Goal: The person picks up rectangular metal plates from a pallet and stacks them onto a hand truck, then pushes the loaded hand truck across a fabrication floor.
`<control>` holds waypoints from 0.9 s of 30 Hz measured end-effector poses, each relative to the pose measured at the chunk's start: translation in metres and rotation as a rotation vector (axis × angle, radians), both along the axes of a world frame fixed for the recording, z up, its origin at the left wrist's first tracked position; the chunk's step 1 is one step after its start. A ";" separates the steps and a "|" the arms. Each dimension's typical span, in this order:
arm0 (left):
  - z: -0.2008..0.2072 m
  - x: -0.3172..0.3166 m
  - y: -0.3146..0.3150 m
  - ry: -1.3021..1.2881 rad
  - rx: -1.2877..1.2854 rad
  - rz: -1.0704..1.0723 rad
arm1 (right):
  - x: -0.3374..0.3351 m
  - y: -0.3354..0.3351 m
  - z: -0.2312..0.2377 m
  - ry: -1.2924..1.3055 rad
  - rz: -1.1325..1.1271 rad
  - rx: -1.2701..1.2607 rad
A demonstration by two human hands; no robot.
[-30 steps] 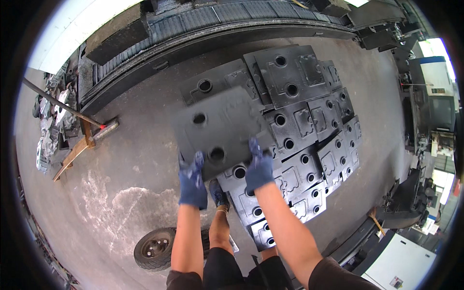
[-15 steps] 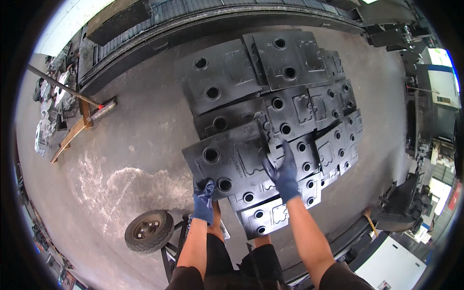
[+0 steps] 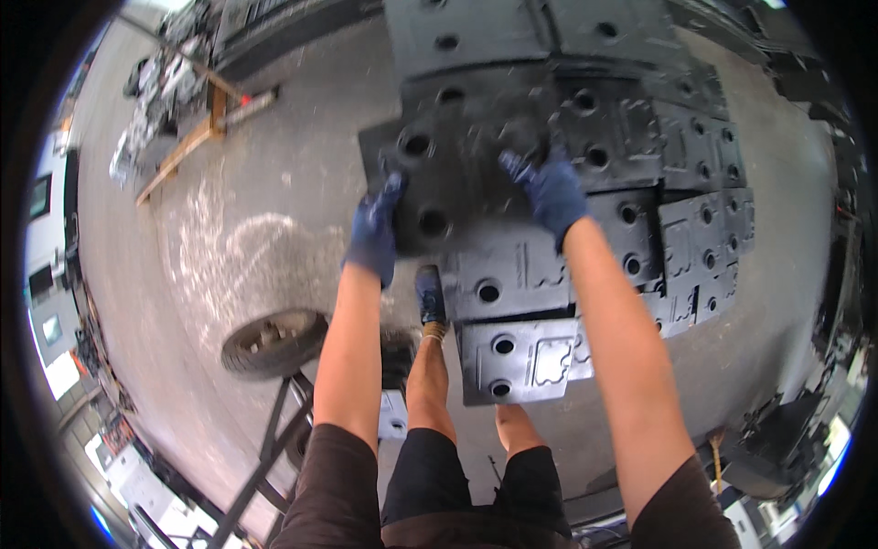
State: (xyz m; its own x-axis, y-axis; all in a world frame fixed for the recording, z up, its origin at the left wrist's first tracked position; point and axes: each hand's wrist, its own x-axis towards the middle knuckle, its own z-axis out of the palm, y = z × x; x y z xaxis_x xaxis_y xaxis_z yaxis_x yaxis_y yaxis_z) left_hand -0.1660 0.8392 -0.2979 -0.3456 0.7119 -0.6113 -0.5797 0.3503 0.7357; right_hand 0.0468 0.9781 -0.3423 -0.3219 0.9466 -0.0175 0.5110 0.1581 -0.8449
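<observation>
A black moulded panel [image 3: 476, 183] with two round holes is held between my hands, above the other panels. My left hand [image 3: 377, 220], in a dark blue glove, grips its left edge with the thumb on top. On the panel's right side my right hand [image 3: 553, 192], gloved alike, has its thumb on the top face; its fingers partly hide at the edge. Beneath and around it lie several similar black panels, laid overlapping in rows on the floor. The nearest panel [image 3: 514, 361] shines in the light close to my legs.
A wheel with a tyre [image 3: 274, 343] is at the left, beside a dark metal frame [image 3: 265, 439]. Farther left are a wooden piece [image 3: 178, 151] and a broom head [image 3: 249, 108]. My left shoe [image 3: 430, 293] stands close to the panels' left edge.
My right hand has closed on the panel's right side. Both hands have moved away from me with the panel, which looks lifted and blurred. The view has shifted, and my left foot shows now.
</observation>
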 end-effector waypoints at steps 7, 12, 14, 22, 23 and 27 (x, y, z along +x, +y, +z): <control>-0.024 -0.005 -0.020 -0.103 0.170 0.147 | -0.009 -0.007 0.054 -0.116 0.082 -0.308; -0.023 0.057 -0.120 -0.220 0.254 0.492 | 0.005 -0.062 0.063 0.202 0.067 -0.669; -0.013 0.087 -0.206 0.076 0.133 0.311 | -0.007 -0.126 0.096 0.162 0.232 -0.595; -0.017 0.174 -0.519 -0.317 -0.688 1.033 | -0.051 -0.399 -0.004 -0.182 0.713 -0.469; -0.032 0.182 -0.552 -0.274 -0.576 1.192 | -0.063 -0.433 -0.014 -0.199 0.763 -0.503; -0.095 0.189 -0.657 -0.113 -0.492 1.172 | -0.102 -0.532 -0.077 -0.349 0.959 -0.448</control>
